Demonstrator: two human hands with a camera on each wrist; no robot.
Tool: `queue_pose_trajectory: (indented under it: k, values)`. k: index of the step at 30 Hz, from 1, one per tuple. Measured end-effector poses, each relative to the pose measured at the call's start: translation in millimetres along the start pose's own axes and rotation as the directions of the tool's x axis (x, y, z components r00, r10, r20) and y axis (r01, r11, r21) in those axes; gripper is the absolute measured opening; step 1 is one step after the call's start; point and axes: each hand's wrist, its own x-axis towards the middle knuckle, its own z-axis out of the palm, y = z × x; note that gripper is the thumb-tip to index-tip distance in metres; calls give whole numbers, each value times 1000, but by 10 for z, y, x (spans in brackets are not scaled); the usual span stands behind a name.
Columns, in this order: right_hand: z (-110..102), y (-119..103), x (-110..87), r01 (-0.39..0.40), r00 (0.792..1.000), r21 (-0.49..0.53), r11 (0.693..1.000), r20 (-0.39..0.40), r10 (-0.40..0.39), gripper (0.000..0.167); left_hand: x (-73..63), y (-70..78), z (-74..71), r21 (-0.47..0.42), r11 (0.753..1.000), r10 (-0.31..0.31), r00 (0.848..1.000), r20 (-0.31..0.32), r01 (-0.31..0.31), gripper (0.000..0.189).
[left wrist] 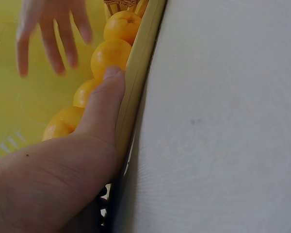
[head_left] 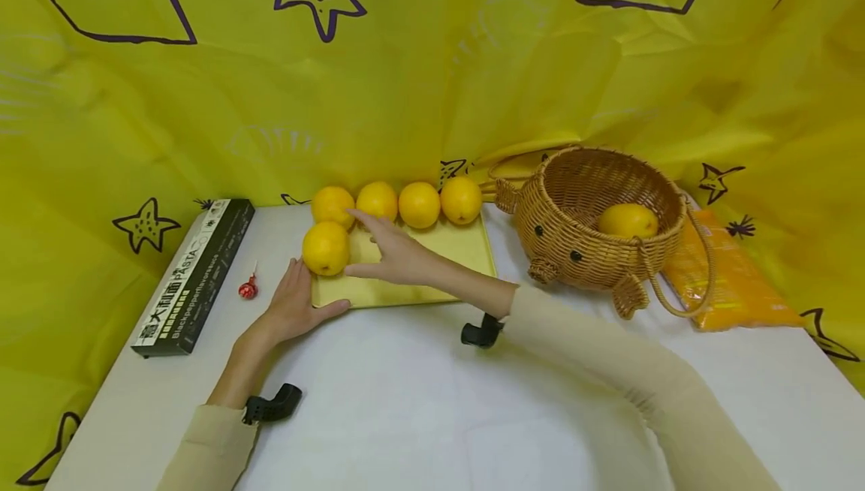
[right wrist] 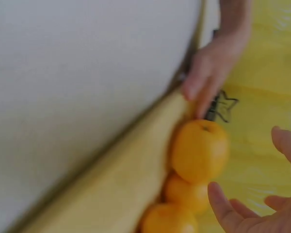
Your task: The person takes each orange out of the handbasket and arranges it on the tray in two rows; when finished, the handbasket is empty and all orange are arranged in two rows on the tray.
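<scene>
A pale yellow tray (head_left: 405,296) lies on the white table with several oranges (head_left: 419,205) lined up along its back edge. One more orange (head_left: 326,248) sits in front of the leftmost, at the tray's left side. My left hand (head_left: 295,303) touches the tray's front left corner, fingers straight along the side and thumb (left wrist: 104,104) over the front rim. Over the tray hovers my right hand (head_left: 395,254), its fingers spread just right of the front orange. The right wrist view shows that hand's fingers (right wrist: 223,206) apart from the oranges, holding nothing.
To the right stands a wicker basket (head_left: 568,251) with an animal face, one orange (head_left: 628,221) inside. An orange packet (head_left: 743,288) lies beside it. At the left are a black pasta box (head_left: 196,281) and a red-wrapped lollipop (head_left: 248,288). Yellow patterned cloth (head_left: 405,85) hangs behind.
</scene>
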Motion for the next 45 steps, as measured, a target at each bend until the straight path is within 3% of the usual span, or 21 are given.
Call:
queue_pose_trajectory:
  k: [5, 10, 15, 19, 32, 40, 42, 45]
  values:
    - [-566, -65, -392, 50, 999, 57, 997, -14, -49, 67, -27, -27, -57, 15, 1000, -4, 1000, -12, 4, 111]
    - [-1213, 61, -683, 76, 996, 55, 996, -45, -73, 35, -28, -35, -72, 3, 1000, -2, 1000, -4, 2, 114]
    - [-1648, 237, -843, 14, 997, 170, 985, -78, -1, 30, -31, -58, -33, 9, 1000, -4, 1000, -2, 4, 113]
    - [-1764, 392, -865, -13, 994, 252, 968, -99, 40, 33, -37, -68, -12, 10, 1000, -10, 1000, -2, 10, 113]
    - [-1925, 778, -895, 18, 993, 405, 914, -116, 31, 30, -22, -29, -3, 5, 1000, -3, 1000, 9, 3, 113]
    - [-2089, 920, -873, 44, 989, 532, 846, -145, 40, 24, -28, -32, 10, 12, 1000, -19, 1000, 18, 18, 113]
    - [-2189, 977, -882, 37, 993, 547, 836, -116, 32, 23, -25, -21, 6, 8, 1000, -13, 1000, 17, 13, 113]
    - [-2391, 1076, -914, -62, 997, 508, 859, -14, 80, 24, -13, -16, 11, 5, 1000, -7, 1000, 16, 7, 112]
